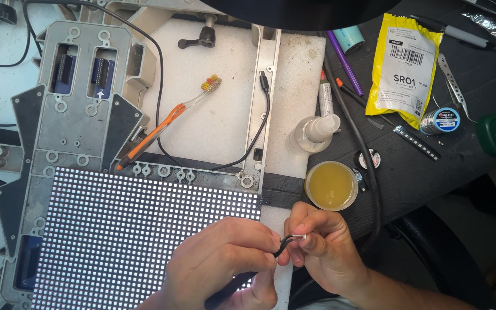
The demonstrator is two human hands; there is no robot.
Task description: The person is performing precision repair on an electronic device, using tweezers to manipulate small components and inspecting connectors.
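My left hand (225, 267) grips a pair of black tweezers (285, 244) over the lower right corner of a lit LED matrix panel (133, 235). The tweezer tips point right toward my right hand (322, 244), whose thumb and fingers pinch a small pale part at the tips. Both hands meet just past the panel's right edge. What the small part is cannot be made out.
A round tub of yellow paste (331, 185) sits just above my right hand. A spray bottle (312, 133), an orange toothbrush (167, 123), a yellow packet (404, 69), a solder spool (440, 120), metal tweezers (452, 83) and a black cable (368, 166) lie around. A metal frame (81, 103) backs the panel.
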